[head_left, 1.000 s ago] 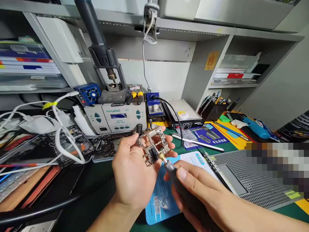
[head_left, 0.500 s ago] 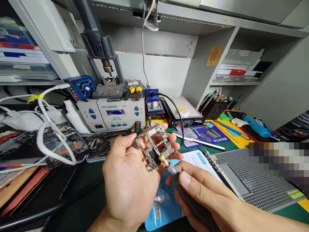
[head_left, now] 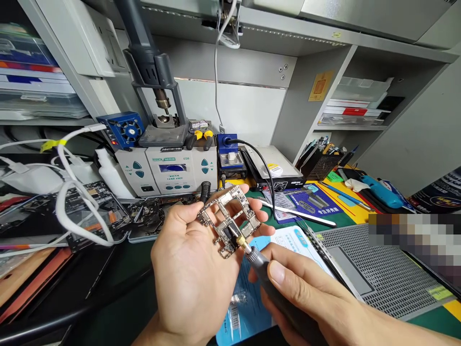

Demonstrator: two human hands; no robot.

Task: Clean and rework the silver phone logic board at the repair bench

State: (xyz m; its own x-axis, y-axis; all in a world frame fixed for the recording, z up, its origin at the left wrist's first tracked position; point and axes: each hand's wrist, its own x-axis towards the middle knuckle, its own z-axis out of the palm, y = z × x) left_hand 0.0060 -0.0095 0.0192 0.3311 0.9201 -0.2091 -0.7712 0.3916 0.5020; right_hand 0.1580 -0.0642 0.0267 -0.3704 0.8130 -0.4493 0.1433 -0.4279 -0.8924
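Note:
My left hand (head_left: 194, 274) is palm up, holding a bare phone circuit board (head_left: 225, 227) by its edges between the thumb and the fingers. The board is tilted, with square openings through it and chips and silver shields on its face. My right hand (head_left: 306, 283) grips the dark grey handle of a soldering iron (head_left: 260, 262) like a pen. Its brass collar and narrow tip lie over the board's lower middle, close to a black chip. I cannot tell whether the tip touches the board.
Behind my hands stands a hot-air station (head_left: 173, 168), with a blue soldering station (head_left: 227, 149) and a flat heating plate (head_left: 270, 161) to its right. A blue-and-white packet (head_left: 248, 307) lies under my hands. Tweezers (head_left: 331, 259) and a grey perforated mat (head_left: 392, 269) are at the right. White cables (head_left: 66, 206) hang at the left.
The camera view has shifted slightly. The soldering iron's tip has moved a little on the board; both hands keep nearly the same grip and place.

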